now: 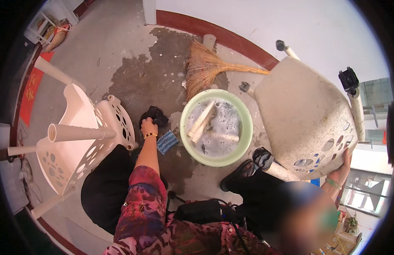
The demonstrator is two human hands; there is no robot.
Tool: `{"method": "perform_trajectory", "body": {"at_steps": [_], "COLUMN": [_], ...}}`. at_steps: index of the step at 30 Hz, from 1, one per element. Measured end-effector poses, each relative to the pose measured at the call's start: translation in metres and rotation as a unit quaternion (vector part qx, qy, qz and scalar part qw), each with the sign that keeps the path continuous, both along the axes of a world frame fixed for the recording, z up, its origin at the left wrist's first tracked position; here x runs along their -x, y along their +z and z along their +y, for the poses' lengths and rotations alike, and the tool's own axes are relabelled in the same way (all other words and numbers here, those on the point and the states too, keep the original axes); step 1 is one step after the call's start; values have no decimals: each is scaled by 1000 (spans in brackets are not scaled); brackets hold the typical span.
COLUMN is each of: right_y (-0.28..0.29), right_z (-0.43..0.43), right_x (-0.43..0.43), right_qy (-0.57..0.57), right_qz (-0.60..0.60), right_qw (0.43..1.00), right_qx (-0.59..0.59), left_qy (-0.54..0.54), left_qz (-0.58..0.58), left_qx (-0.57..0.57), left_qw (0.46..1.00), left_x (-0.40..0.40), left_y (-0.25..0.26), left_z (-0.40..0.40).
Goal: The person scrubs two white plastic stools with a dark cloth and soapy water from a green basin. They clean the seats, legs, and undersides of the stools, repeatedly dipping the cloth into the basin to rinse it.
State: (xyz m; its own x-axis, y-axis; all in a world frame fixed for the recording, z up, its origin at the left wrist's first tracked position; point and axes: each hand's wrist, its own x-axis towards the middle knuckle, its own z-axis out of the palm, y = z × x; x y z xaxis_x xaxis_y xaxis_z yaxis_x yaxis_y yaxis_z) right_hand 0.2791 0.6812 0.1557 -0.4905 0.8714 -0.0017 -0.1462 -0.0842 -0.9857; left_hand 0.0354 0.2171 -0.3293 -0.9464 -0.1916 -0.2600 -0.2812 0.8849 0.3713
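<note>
My left hand (149, 127) reaches down to the floor with its fingers on dark black items (155, 116), whose kind I cannot tell. Beside it lies a blue scrubbing cloth (167, 142). My right hand (341, 169) holds the edge of a stained plastic seat (305, 111) with cut-out holes, tipped over, its tubular legs ending in black feet or casters. Between my feet and the wall stands a light green basin (248, 140) of sudsy water, with several off-white plastic tubes (203, 122) in it.
A cleaner, pale plastic seat (76, 114) with tubular legs lies tipped at the left. A straw broom (213, 67) lies beyond the basin on wet concrete (133, 76), near the wall. My sandalled foot (238, 175) is close to the basin. Cardboard boxes (343, 240) stand at the lower right.
</note>
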Motion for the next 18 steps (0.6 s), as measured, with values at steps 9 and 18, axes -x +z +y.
{"method": "perform_trajectory", "body": {"at_steps": [9, 18], "right_y": [-18, -21], "right_z": [9, 2], "right_x": [3, -4], "right_qy": [49, -19], "right_qz": [36, -8], "right_qw": [991, 997], "right_qx": [123, 75], "left_qy": [-178, -444], "left_qz": [340, 109], "left_qx": [-261, -110], "left_qw": [886, 882], "left_x": [1, -89], "left_y": [149, 84], "left_z": [98, 206]}}
